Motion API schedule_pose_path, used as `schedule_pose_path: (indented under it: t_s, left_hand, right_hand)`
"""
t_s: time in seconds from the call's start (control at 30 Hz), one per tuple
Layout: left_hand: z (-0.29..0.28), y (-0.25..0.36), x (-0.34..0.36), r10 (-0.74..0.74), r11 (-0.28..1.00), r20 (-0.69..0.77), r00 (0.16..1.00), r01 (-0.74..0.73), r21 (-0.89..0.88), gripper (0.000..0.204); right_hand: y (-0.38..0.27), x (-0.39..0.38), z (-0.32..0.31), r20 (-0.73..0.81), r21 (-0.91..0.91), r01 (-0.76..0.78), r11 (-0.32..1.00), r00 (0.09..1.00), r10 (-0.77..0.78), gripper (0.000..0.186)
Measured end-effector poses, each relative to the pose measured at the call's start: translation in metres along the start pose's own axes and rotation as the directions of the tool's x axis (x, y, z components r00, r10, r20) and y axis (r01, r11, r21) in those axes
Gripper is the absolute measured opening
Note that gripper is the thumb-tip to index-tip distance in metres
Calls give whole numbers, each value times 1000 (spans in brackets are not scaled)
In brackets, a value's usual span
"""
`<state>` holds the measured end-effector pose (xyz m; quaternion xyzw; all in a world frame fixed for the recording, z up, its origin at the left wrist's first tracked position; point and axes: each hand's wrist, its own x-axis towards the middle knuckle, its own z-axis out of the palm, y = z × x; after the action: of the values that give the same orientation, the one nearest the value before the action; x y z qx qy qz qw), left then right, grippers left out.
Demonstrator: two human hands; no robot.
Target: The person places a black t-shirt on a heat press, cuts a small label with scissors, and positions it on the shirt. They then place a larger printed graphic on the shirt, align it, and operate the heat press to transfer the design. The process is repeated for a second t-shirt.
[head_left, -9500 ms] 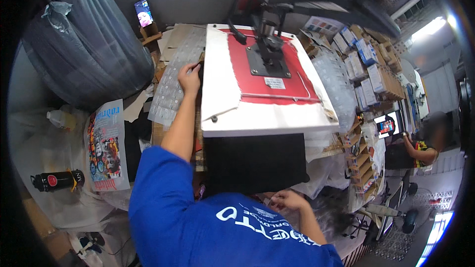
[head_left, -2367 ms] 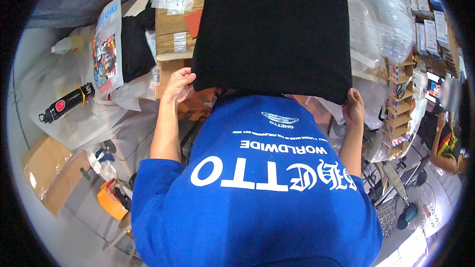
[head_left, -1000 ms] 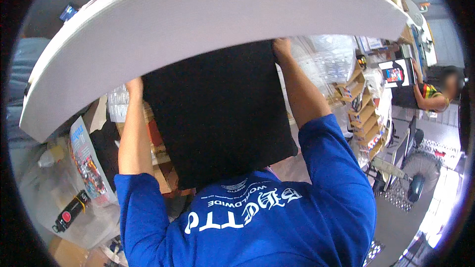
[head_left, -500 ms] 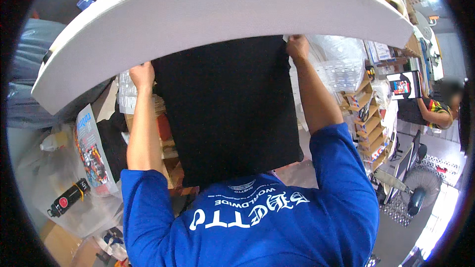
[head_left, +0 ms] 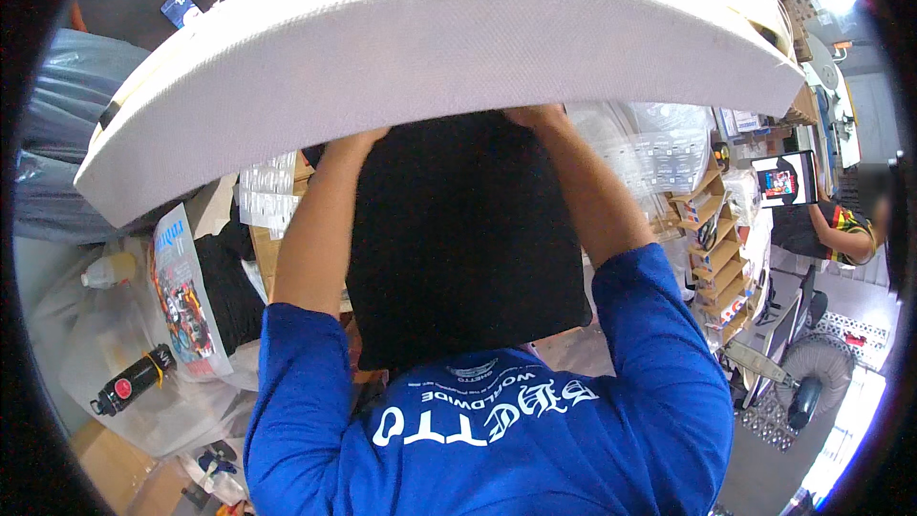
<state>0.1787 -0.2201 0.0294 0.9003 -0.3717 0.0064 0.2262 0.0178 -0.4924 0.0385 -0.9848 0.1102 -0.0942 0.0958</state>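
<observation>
Your left hand (head_left: 365, 139) and right hand (head_left: 538, 116) reach beneath the front edge of the white-covered press plate (head_left: 439, 57), at either side of the black cloth (head_left: 463, 248); the plate hides your fingers, so whether they grip or lie flat cannot be told. The cloth lies spread in front of your body, its far end out of sight under the plate. Laying out appears largely done, with smoothing of that far end perhaps left; the visible cloth bears no print, and a printed sheet (head_left: 186, 296) lies apart at left.
</observation>
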Motion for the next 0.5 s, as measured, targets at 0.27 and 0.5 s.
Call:
schedule_pose_path:
  t_s: [0.27, 0.5]
  left_hand:
    - [-18, -155, -55, -598, 592, 4, 802, 444, -673, 43]
    - [-28, -67, -257, -596, 44, 592, 542, 759, -650, 29]
  right_hand:
    - [88, -57, 10, 665, 666, -733, -140, 498, 556, 64]
    - [46, -179, -22, 501, 632, -726, 273, 651, 571, 59]
